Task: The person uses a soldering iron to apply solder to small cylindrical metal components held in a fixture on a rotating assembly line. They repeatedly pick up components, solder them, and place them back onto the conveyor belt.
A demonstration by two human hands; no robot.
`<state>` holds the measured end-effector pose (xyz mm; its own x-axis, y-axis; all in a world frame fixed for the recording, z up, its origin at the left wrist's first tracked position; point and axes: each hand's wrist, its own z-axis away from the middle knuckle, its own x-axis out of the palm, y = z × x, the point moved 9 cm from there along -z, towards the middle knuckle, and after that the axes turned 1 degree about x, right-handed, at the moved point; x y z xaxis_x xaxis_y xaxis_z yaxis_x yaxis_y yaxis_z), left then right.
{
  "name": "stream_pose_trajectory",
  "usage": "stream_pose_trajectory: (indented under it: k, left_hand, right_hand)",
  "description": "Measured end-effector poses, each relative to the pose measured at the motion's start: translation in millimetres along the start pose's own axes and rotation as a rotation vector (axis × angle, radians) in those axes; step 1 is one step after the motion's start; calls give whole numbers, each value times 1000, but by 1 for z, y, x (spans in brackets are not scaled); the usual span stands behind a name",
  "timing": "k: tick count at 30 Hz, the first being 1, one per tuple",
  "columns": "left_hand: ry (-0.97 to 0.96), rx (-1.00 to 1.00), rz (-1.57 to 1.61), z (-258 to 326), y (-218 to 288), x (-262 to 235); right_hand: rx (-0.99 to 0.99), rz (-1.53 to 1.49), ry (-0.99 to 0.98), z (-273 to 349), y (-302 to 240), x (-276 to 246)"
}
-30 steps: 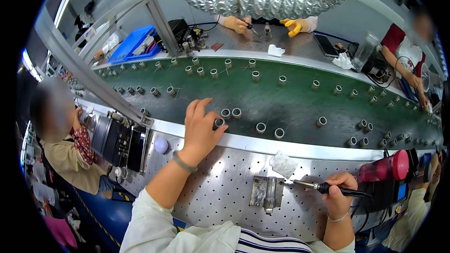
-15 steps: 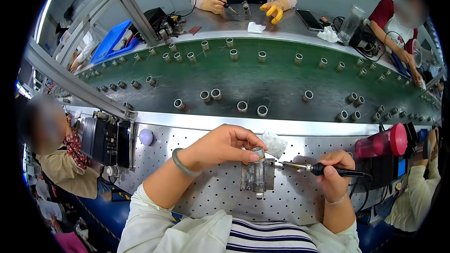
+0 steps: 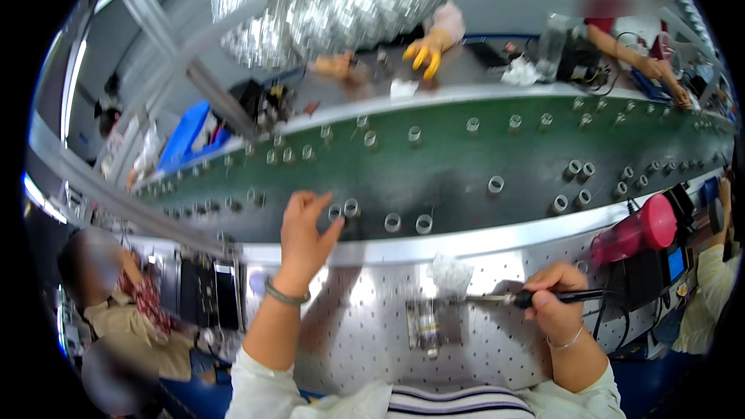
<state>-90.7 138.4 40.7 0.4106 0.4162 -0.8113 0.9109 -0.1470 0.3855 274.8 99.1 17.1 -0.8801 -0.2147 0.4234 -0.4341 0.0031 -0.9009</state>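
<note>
Head cam shot, looking down at a perforated metal bench (image 3: 365, 341) with a green conveyor belt (image 3: 450, 178) running along its far edge. The left hand (image 3: 304, 225) is stretched out to about 11 o'clock from the body, fingers loosely spread and curled, thumb and forefinger closing in on a pair of small metal rings (image 3: 344, 209) sitting right at the near edge of the belt. Can't quite tell if the fingertips are touching them or just next to them, but nothing is pinched yet. More rings (image 3: 407, 223) sit just to the right at the same edge, probably within easy reach on purpose, and lots more are scattered down the belt.

The right hand (image 3: 552, 306) is parked at about 2 o'clock, wrapped firmly around a soldering iron (image 3: 535, 296), held like a pen with the tip pointing left toward a small metal fixture (image 3: 433, 326) at 12 o'clock, close to the body. Looks like the iron is kept hovering by the fixture so it's ready without being set down. A crumpled white wad (image 3: 450, 273) lies just behind the fixture, maybe for wiping the tip.

A pink bottle (image 3: 632, 229) lies off at 2 o'clock, well clear of the hands. Across the belt, another person's yellow glove (image 3: 427, 50) is at work.
</note>
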Motion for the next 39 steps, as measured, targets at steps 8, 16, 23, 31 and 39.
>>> stream_pose_trajectory:
  k: [8, 16, 23, 31, 39]
  left_hand:
    - [-47, 11, 36, -1, -20, 8]
    - [10, 126, 361, -20, 131, -78]
    - [-284, 1020, 436, -4, 394, -30]
    - [-567, 1397, 537, 87, 586, 52]
    - [-349, 1495, 261, 143, 694, 200]
  right_hand:
    - [87, 33, -50, -2, 1, 4]
    - [174, 198, -31, -3, 12, 10]
    - [109, 181, 67, -3, 1, -13]
    - [-241, 324, -2, -20, -2, -8]
    - [-229, 40, -165, -18, 2, -11]
